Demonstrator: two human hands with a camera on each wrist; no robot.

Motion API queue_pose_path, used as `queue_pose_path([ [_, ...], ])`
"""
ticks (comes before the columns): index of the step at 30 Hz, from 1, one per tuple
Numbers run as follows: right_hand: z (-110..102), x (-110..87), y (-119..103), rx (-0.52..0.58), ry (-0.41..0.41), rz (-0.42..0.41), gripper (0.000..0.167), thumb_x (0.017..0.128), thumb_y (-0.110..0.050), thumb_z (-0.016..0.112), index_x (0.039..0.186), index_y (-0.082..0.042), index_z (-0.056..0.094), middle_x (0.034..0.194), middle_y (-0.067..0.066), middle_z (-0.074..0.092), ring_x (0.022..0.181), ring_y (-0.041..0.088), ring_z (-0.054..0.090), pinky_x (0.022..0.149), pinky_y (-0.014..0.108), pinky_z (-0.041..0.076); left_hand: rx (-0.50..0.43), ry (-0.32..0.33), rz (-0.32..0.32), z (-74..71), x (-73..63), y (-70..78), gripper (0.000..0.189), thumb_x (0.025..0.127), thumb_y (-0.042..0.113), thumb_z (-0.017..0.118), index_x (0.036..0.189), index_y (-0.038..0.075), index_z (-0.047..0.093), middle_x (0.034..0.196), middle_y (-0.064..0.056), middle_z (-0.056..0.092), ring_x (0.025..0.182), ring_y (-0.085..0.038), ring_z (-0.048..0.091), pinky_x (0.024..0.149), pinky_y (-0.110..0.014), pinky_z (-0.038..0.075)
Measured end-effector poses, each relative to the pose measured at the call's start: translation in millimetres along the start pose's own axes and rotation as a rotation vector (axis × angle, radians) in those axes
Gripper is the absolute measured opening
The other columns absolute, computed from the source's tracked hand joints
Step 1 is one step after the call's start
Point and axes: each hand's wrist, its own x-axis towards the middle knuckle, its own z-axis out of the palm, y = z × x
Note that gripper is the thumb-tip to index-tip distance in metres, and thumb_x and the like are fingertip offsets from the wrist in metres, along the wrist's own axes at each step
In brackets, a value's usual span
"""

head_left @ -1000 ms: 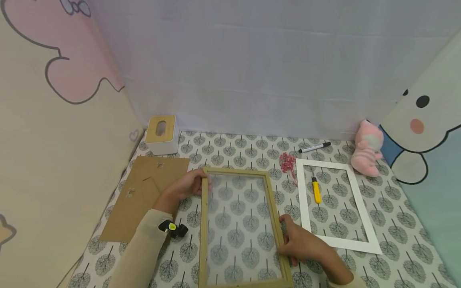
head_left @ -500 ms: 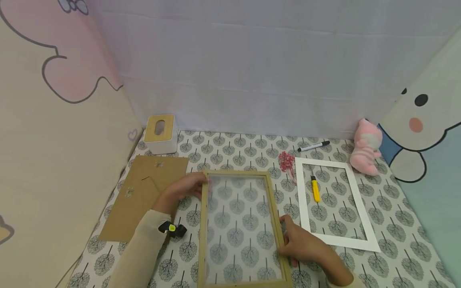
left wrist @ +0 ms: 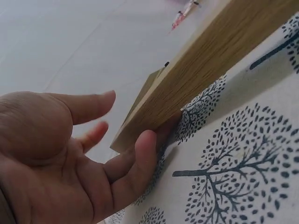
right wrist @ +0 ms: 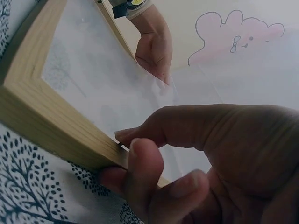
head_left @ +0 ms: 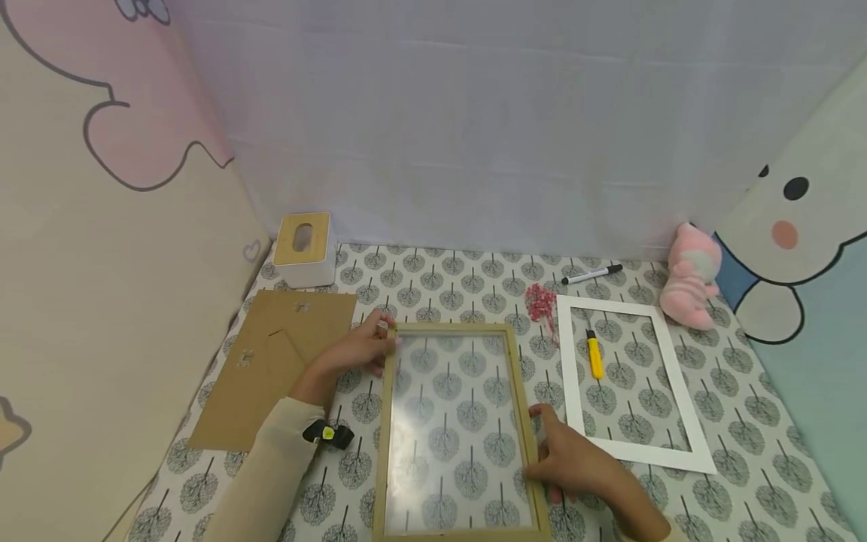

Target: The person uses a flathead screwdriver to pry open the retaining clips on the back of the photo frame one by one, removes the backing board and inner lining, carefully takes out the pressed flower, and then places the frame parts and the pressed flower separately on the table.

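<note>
A light wooden picture frame [head_left: 387, 421] with a clear pane [head_left: 443, 421] lies in front of me in the head view. My left hand [head_left: 362, 348] is at its far left corner. In the left wrist view that thumb [left wrist: 96, 106] stands apart from the wood, while relaxed fingers reach under the corner. Along the right side, my right hand [head_left: 576, 459] grips the frame, thumb on top and fingers below, as the right wrist view shows. There, the frame's near corner [right wrist: 23, 88] appears above the cloth.
Left lies a brown backing board [head_left: 271, 376]; behind it stands a tissue box [head_left: 305, 252]. At right, a white mat [head_left: 572, 384] surrounds a yellow-handled screwdriver [head_left: 595, 357]. Red dried flowers [head_left: 540, 302], a marker [head_left: 592, 274] and a pink plush toy [head_left: 691, 275] lie farther back.
My left hand has shifted its fingers up around the frame's far left corner. The frame's far edge has dropped slightly in view, and glare now shows on the pane. My right hand keeps its grip.
</note>
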Motion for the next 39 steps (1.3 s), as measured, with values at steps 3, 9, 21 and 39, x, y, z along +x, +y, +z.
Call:
queue_pose_path([
  [3,-2,-1.1,0,0.008,-0.004,-0.004,0.113,0.086,-0.015,0.083,0.165,-0.002,0.004,0.065,0.013,0.068,0.041,0.013,0.055,0.037,0.029,0.044,0.043,0.003,0.019,0.7,-0.7,0.8,0.027,0.108,0.011,0.053,0.134,0.004,0.053,0.117,-0.018,0.056,0.083,-0.020,0.066,0.067,-0.029,0.061],
  [9,-5,1.2,3,-0.045,-0.037,-0.010,0.122,0.087,-0.022,0.083,0.171,-0.018,-0.005,0.063,0.011,0.068,0.043,0.014,0.057,0.038,0.028,0.045,0.085,0.070,-0.004,5.7,-1.2,8.0,0.024,0.110,0.016,0.049,0.122,0.004,0.065,0.112,-0.016,0.065,0.078,-0.017,0.059,0.069,-0.028,0.056],
  [21,1,7.7,-5,-0.117,-0.009,-0.040,0.090,0.107,-0.027,0.060,0.169,-0.007,-0.003,0.058,0.006,0.063,0.039,0.012,0.054,0.038,0.034,0.048,0.411,0.301,0.078,24.5,-3.1,23.5,0.016,0.099,0.022,0.073,0.089,0.009,0.071,0.131,-0.023,0.061,0.123,-0.041,0.055,0.103,-0.061,0.049],
  [39,14,10.3,-10,-0.207,0.100,-0.043,0.074,0.111,-0.014,0.046,0.168,0.000,0.000,0.052,0.005,0.060,0.034,0.009,0.045,0.035,0.032,0.044,0.415,0.307,0.016,24.8,-8.3,36.7,0.013,0.098,0.021,0.076,0.090,0.013,0.069,0.101,-0.010,0.072,0.065,-0.014,0.052,0.056,-0.027,0.047],
])
